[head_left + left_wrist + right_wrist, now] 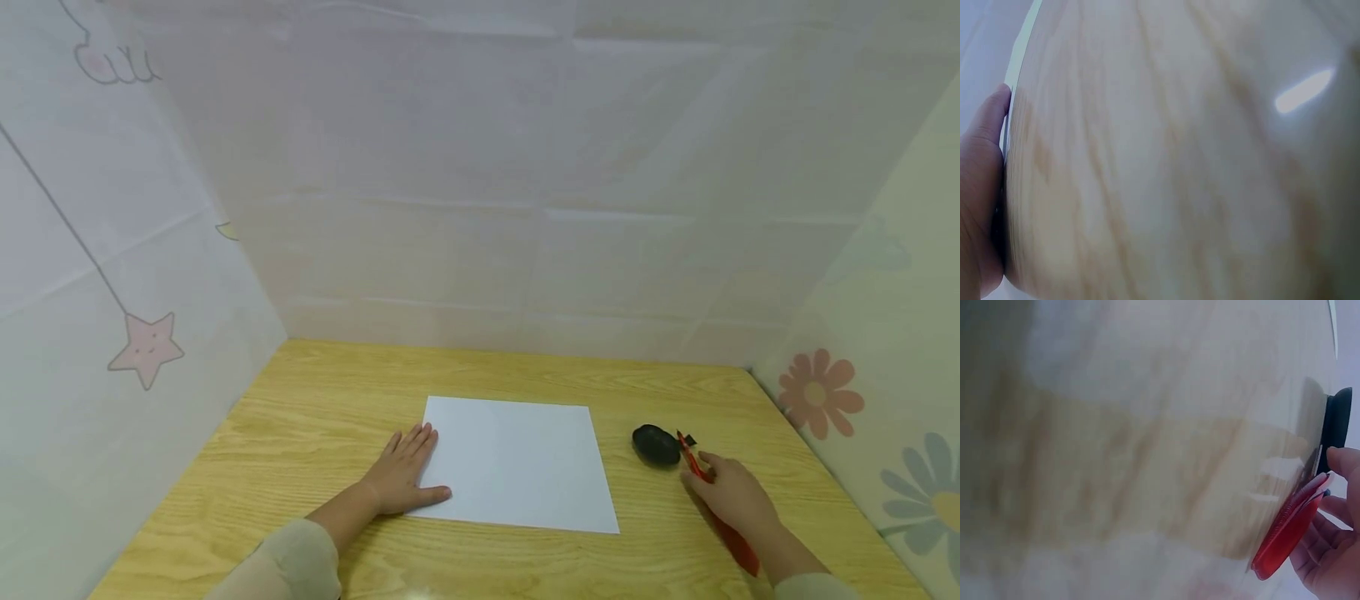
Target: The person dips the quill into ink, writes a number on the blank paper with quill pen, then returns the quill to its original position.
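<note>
A white sheet of paper [521, 462] lies flat on the wooden table. My left hand [405, 475] rests on its left edge with fingers spread; the left wrist view shows part of this hand [982, 181] beside the pale paper edge [1021, 47]. At the right, my right hand [738, 496] pinches a long red tool [742, 550] between thumb and index finger. The wide red end of this tool [1288, 540] shows in the right wrist view; its exact kind is unclear. Just left of its dark, narrow tip sits a black oval object [656, 446].
A small black piece [690, 440] shows by the tool's tip. The wood-grain table [360, 375] is bounded by pale cloth walls [480, 208] at the back and both sides, printed with a star [146, 346] and flowers [821, 393].
</note>
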Tool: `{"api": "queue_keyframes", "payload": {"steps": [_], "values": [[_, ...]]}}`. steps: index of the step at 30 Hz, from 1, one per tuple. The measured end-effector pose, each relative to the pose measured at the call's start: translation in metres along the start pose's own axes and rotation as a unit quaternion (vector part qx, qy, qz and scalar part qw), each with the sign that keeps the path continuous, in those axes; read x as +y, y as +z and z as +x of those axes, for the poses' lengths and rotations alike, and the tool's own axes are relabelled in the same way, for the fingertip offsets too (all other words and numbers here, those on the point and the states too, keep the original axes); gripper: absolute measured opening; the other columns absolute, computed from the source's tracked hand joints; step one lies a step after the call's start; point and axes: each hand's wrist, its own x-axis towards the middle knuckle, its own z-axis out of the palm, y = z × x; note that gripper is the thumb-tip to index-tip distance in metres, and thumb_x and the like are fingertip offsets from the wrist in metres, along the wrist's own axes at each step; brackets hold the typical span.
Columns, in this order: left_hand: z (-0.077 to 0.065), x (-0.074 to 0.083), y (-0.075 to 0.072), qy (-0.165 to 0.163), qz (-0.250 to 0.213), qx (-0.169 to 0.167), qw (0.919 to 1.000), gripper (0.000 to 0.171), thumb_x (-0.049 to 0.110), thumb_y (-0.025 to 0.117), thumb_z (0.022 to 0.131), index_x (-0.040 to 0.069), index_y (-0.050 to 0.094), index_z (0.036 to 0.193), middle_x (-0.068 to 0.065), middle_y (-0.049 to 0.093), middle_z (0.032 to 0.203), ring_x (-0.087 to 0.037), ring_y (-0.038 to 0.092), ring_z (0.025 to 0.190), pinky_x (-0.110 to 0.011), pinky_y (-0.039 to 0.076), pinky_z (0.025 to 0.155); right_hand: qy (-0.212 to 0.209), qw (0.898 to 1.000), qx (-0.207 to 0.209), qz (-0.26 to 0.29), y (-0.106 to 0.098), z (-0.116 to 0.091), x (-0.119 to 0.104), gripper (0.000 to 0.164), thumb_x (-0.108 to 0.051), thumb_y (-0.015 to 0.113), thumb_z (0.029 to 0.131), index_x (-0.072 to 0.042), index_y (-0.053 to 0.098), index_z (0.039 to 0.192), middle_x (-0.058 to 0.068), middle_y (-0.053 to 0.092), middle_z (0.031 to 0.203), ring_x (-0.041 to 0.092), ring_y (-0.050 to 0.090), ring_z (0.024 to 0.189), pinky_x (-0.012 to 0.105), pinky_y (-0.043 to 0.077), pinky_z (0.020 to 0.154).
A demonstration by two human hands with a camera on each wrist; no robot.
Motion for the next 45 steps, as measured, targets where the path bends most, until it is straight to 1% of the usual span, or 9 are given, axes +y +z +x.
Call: {"api": "queue_keyframes", "payload": {"steps": [3,8,14,16,20,24,29,39,45], "values": [[-0.001,0.002,-0.002,0.005,-0.005,0.0,1.0,0.103,0.071,0.049,0.088,-0.001,0.019,0.155,-0.018,0.014,0.164,-0.035,0.01,0.153,-0.057,0.006,0.122,0.005,1.0,0.002,0.004,0.0,0.004,0.002,0.078,-0.05,0.051,0.098,0.017,0.043,0.136,0.036,0.06,0.115,0.05,0.059,0.102,0.057,0.051,0.082],[-0.001,0.002,-0.002,0.003,-0.004,-0.001,1.0,0.103,0.072,0.048,0.088,0.0,0.018,0.155,-0.017,0.012,0.164,-0.033,0.008,0.153,-0.056,0.004,0.122,0.008,1.0,0.003,0.018,-0.001,0.009,0.003,0.072,-0.047,0.051,0.099,0.015,0.046,0.136,0.03,0.066,0.108,0.035,0.066,0.087,0.05,0.053,0.073],[0.0,0.0,0.003,-0.002,-0.004,0.007,1.0,0.102,0.071,0.048,0.088,0.002,0.018,0.156,-0.014,0.011,0.165,-0.03,0.007,0.154,-0.055,0.004,0.123,0.006,1.0,0.009,0.018,-0.002,0.012,0.002,0.064,-0.042,0.052,0.099,0.011,0.05,0.136,0.025,0.07,0.104,0.027,0.067,0.081,0.047,0.054,0.07],[0.0,-0.001,0.004,-0.002,-0.004,0.008,1.0,0.102,0.071,0.048,0.088,0.002,0.018,0.156,-0.013,0.011,0.165,-0.03,0.007,0.154,-0.055,0.004,0.123,0.004,1.0,0.013,0.015,-0.002,0.013,0.001,0.061,-0.039,0.054,0.098,0.01,0.051,0.135,0.022,0.071,0.101,0.021,0.065,0.075,0.041,0.052,0.065],[0.0,-0.001,0.003,-0.003,-0.003,0.008,1.0,0.102,0.072,0.048,0.088,0.002,0.018,0.156,-0.013,0.011,0.165,-0.03,0.007,0.154,-0.054,0.004,0.123,-0.002,1.0,0.018,0.006,-0.003,0.013,-0.002,0.056,-0.035,0.055,0.098,0.011,0.054,0.131,0.026,0.07,0.104,0.027,0.067,0.077,0.044,0.053,0.066],[-0.001,0.001,0.001,0.0,-0.003,0.008,1.0,0.102,0.072,0.047,0.089,0.001,0.017,0.156,-0.015,0.011,0.165,-0.031,0.007,0.154,-0.055,0.004,0.123,0.002,1.0,0.018,0.004,-0.003,0.013,-0.004,0.054,-0.033,0.055,0.098,0.012,0.056,0.128,0.026,0.07,0.103,0.038,0.068,0.087,0.052,0.054,0.073],[-0.002,0.001,0.0,0.006,-0.007,0.007,0.9999,0.104,0.073,0.046,0.088,0.0,0.017,0.156,-0.017,0.012,0.164,-0.033,0.008,0.153,-0.056,0.003,0.122,0.022,0.999,0.022,0.022,-0.003,0.011,-0.004,0.054,-0.033,0.054,0.098,0.012,0.055,0.129,0.021,0.071,0.097,0.029,0.067,0.082,0.047,0.053,0.069],[0.0,0.0,0.0,-0.002,0.002,-0.003,1.0,0.103,0.071,0.048,0.088,0.0,0.018,0.156,-0.016,0.012,0.165,-0.033,0.009,0.154,-0.055,0.005,0.123,0.043,0.997,0.036,0.053,-0.003,0.007,-0.007,0.056,-0.036,0.049,0.1,0.01,0.051,0.133,0.027,0.067,0.107,0.032,0.066,0.084,0.042,0.051,0.064],[-0.001,0.003,-0.003,-0.009,0.009,-0.008,0.9999,0.101,0.071,0.047,0.089,0.001,0.018,0.156,-0.015,0.012,0.165,-0.031,0.009,0.154,-0.055,0.006,0.123,0.043,0.995,0.054,0.071,-0.003,0.002,-0.013,0.061,-0.041,0.046,0.102,0.009,0.048,0.138,0.026,0.068,0.104,0.019,0.055,0.067,0.03,0.039,0.053]]}}
